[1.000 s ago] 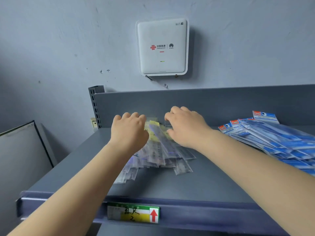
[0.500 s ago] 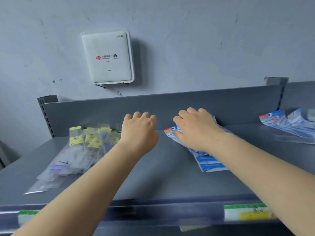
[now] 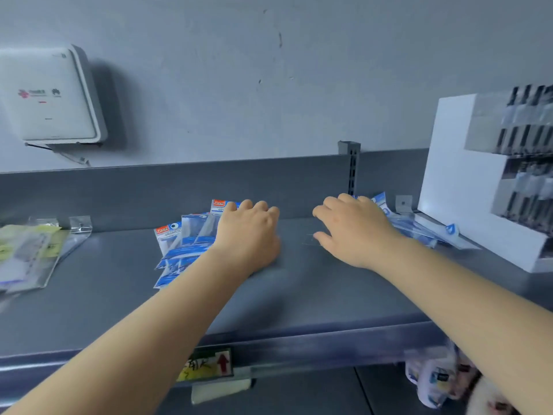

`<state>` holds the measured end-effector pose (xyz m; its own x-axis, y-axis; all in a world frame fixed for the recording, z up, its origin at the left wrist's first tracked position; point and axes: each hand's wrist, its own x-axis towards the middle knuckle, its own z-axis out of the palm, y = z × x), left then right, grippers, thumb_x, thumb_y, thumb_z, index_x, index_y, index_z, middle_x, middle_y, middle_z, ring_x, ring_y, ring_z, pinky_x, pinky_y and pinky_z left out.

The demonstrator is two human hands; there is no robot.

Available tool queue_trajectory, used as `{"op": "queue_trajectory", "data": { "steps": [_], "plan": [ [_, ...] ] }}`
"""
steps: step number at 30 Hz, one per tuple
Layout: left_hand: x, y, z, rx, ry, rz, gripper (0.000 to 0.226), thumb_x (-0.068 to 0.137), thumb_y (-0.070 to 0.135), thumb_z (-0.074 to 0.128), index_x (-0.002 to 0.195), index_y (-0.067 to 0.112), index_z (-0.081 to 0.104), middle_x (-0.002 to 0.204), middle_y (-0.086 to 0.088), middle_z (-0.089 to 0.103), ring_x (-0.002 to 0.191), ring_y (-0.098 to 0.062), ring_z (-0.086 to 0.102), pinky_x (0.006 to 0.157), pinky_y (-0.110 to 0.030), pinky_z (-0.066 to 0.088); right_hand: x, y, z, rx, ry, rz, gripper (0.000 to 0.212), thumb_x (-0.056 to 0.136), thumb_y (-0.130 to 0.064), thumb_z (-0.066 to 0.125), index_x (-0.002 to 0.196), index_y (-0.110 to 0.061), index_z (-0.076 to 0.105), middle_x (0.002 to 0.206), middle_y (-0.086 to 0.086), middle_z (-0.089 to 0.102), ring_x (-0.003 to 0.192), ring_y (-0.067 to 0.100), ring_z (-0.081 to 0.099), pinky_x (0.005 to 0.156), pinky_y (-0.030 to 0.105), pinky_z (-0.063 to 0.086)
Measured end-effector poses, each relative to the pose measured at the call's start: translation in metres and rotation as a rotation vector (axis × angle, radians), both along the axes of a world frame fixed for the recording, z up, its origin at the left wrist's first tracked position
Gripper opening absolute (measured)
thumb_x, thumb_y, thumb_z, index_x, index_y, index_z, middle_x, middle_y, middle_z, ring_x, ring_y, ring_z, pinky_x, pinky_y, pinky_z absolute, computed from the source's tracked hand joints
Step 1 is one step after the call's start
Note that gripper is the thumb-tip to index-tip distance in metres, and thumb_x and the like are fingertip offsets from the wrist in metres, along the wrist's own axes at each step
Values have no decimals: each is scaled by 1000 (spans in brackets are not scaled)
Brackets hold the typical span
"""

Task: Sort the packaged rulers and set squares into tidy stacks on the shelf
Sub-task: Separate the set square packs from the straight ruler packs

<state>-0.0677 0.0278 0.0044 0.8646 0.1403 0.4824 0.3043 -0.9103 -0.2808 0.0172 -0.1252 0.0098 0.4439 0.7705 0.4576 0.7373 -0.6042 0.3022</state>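
White router [image 3: 51, 95] on wall; white display box [image 3: 466, 187] at right.

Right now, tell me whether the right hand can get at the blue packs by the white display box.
Probably yes: the right hand already lies over the near end of those blue packs, with nothing between them.

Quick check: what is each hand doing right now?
Left hand: fingers curled over the blue packets; grip cannot be told.
Right hand: open, holding nothing visible.

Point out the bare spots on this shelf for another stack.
Bare shelf lies between the yellow-labelled packs and blue packs, and along the front. Crowded: the right end, blue packs against the white display box.
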Motion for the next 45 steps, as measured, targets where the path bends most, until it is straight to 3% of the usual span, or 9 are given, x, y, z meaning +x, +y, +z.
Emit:
{"op": "queue_trajectory", "data": {
  "steps": [8, 11, 15, 19, 22, 26, 32, 38, 45],
  "plan": [
    [66, -40, -15, -136, 189, -65, 40, 90, 39, 48, 124, 19, 51, 124, 2, 53, 117, -21, 48, 92, -32, 34, 68, -63, -15, 69, 362, -89, 37, 90, -43, 52, 122, -25, 52, 126, -6, 52, 117, 18, 47, 85, 31, 40],
    [77, -38, -21, -190, 204, -46, 38, 90, 40, 48, 124, 21, 50, 124, 3, 53, 117, -21, 48, 90, -30, 34, 86, -61, -21, 22, 469, -104, 31, 87, -44, 56, 103, -19, 60, 107, -2, 57, 100, 21, 53, 78, 33, 44],
    [84, -30, -26, -258, 161, -14, 38, 90, 39, 49, 124, 24, 51, 126, 5, 53, 119, -20, 48, 92, -31, 35, 98, -50, -31, 6, 568, -132, 36, 86, -39, 58, 67, -12, 44, 76, 2, 45, 74, 21, 44, 64, 31, 34],
    [87, -31, -26, -282, 108, -36, 37, 89, 39, 50, 124, 26, 52, 123, 7, 54, 117, -19, 49, 92, -30, 35, 99, -46, -32, 141, 651, -159, 39, 80, -24, 64, 98, 10, 60, 95, 29, 56, 74, 34, 48, 64, 33, 40],
    [85, -35, -23, -277, 51, -64, 37, 90, 40, 50, 124, 25, 52, 122, 7, 54, 115, -18, 49, 92, -30, 34, 104, -53, -27, 310, 680, -153, 35, 79, -10, 61, 106, 12, 58, 113, 26, 60, 102, 37, 56, 72, 40, 47],
    [89, -42, -22, -300, 94, -81, 36, 91, 42, 49, 123, 25, 52, 121, 7, 54, 116, -18, 49, 93, -30, 35, 124, -74, -11, 548, 752, -174, 18, 81, -3, 57, 95, 4, 64, 100, 21, 67, 90, 34, 61, 78, 36, 48],
    [111, -67, -27, -313, 203, -189, 46, 93, 45, 44, 137, 29, 42, 140, 8, 46, 129, -18, 41, 102, -32, 32, 144, -106, -9, 996, 1067, -97, 21, 83, 4, 52, 77, -15, 57, 69, 5, 57, 57, 15, 50, 56, 25, 46],
    [117, -82, -43, -310, 390, -330, 48, 99, 47, 27, 146, 38, 26, 154, 16, 23, 142, -6, 22, 113, -31, 23, 140, -107, -16, 1067, 1198, -13, 22, 86, 4, 54, 77, -16, 56, 73, 7, 58, 58, 16, 52, 53, 24, 44],
    [92, -54, -26, -450, 345, -219, 31, 92, 49, 47, 114, 39, 66, 130, 24, 55, 120, -6, 53, 95, -28, 45, 130, -95, -20, 976, 1277, 24, 13, 88, 2, 57, 88, -11, 57, 75, 5, 59, 62, 13, 56, 55, 20, 52]
  ]
}}
